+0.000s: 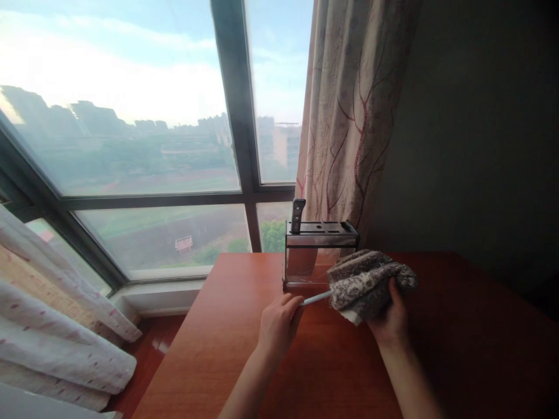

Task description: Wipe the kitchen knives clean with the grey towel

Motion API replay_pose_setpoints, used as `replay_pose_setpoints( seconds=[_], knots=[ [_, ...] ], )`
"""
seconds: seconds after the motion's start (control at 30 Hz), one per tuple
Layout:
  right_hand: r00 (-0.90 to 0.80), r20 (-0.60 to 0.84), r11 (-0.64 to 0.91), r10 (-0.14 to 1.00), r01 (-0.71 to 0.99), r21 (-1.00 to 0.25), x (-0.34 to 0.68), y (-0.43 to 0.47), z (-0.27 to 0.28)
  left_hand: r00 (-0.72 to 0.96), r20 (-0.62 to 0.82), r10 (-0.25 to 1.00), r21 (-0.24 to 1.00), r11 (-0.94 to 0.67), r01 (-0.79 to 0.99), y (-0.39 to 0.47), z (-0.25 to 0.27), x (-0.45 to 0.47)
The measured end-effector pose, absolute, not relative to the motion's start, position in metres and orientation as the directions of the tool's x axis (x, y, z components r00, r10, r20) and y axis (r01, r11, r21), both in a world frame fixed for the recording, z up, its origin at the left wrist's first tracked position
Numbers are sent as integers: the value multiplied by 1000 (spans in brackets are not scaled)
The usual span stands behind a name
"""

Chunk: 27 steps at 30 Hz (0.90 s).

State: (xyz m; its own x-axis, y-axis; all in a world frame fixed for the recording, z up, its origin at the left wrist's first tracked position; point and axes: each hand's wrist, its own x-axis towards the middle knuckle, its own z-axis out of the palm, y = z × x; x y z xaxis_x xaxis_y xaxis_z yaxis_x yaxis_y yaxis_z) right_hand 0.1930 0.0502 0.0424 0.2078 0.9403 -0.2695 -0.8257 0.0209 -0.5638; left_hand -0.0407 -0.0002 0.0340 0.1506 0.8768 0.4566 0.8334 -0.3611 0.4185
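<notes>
My left hand [282,317] is closed round one end of a slim, pale blue-grey, straight thing [317,298]; its kind does not show. The other end runs into a bunched grey and white patterned cloth [364,284]. My right hand [393,317] grips this cloth from the right, thumb on top, its other fingers mostly hidden behind and under the folds. Both hands are above the table. Just behind the cloth stands a knife block [322,240] with a slotted top and see-through front. One knife [297,215] stands upright in its left slot, dark handle up.
The reddish-brown wooden table [209,343] extends under both arms. Beyond it is a large window with a dark frame [152,202]. A patterned curtain [349,116] hangs behind the block, and another curtain [56,331] hangs at the left. The right side is dim.
</notes>
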Motion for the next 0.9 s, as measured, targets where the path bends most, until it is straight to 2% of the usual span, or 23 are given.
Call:
replay_pose_setpoints(
  seconds=[0.13,0.27,0.33,0.43,0.53,0.63,0.7,0.77,0.83,0.9],
  knots=[
    [258,-191,105,947,-812,-574,194,49,44,195,479,856,373,-399,838,-3,33,-38],
    [220,-217,40,951,-785,-618,186,49,41,206,439,875,383,-389,838,-8,34,-31],
    [210,-232,8,950,-757,-653,182,50,40,214,379,900,460,-384,801,-8,34,-28],
    [228,-231,8,946,-730,-684,181,51,38,267,211,940,690,-337,641,-5,34,-26],
    [180,-231,-30,956,-724,-689,183,51,33,341,-12,940,897,-141,418,0,32,-32],
    [124,-228,-66,966,-732,-679,186,50,26,442,-171,880,956,40,290,1,34,-42],
    [102,-228,-76,968,-748,-659,188,50,23,510,-217,832,962,95,256,0,35,-45],
    [88,-224,-80,971,-758,-647,189,50,23,510,-201,836,962,71,264,-1,36,-44],
    [84,-208,-74,974,-755,-651,189,51,25,436,-111,893,939,-49,339,-1,35,-40],
    [94,-198,-63,976,-744,-665,187,53,28,364,19,931,860,-201,469,0,34,-36]
  ],
)
